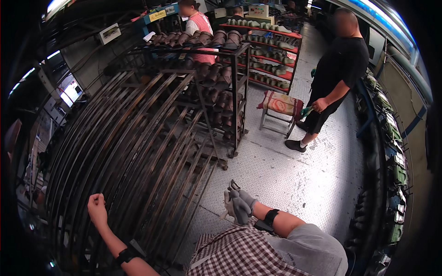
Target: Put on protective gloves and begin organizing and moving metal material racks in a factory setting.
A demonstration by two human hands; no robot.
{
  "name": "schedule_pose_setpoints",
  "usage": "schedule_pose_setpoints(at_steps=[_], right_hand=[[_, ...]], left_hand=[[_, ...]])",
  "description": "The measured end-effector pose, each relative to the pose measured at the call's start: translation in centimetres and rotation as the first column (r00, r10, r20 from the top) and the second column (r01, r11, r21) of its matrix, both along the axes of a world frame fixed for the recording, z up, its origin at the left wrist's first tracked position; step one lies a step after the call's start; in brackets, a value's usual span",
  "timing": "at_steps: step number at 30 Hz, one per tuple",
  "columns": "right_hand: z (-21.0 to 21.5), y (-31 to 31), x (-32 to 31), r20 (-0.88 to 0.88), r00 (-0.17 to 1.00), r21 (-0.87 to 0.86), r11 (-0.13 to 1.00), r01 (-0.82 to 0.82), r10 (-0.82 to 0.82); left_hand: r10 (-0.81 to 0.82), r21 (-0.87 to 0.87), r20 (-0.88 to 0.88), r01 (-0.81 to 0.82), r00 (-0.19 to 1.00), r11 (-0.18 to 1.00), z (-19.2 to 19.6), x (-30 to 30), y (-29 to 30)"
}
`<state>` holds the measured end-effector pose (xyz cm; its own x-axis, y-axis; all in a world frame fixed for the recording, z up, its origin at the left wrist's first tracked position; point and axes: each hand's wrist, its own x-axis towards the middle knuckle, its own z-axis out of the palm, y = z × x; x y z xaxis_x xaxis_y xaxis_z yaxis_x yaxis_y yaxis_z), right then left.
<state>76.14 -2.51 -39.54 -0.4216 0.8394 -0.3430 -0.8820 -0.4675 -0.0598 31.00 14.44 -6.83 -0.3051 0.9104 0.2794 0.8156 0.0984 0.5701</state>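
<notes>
While the left hand [97,210] curls near the rack [130,142] with nothing seen in it, a quick swing could bump its knuckles, and the pale thing [227,198] the gloved right hand [242,206] seems to grip above the floor [276,184] could drop if held loosely.

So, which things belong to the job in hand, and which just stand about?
Likely in use:
- grey fabric glove on right hand
- dark metal barred rack nearest left hand

Seemingly just standing about:
- metal stool with red-tan cover
- tall rack with red shelves
</notes>
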Motion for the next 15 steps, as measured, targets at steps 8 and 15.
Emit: schedule_pose_setpoints(at_steps=[8, 15], right_hand=[[0.9, 0.2, -0.4, -0.249, 0.967, -0.176, 0.984, 0.018, -0.062], [2.1, -0.2, -0.6, -0.170, 0.985, -0.151, 0.988, 0.011, -0.037]], left_hand=[[0.001, -0.005, 0.006, -0.001, 1.000, 1.000, -0.7, -1.2, 0.4], [-0.010, 0.003, -0.010, 0.010, 1.000, 1.000, -0.7, -1.4, 0.3]])
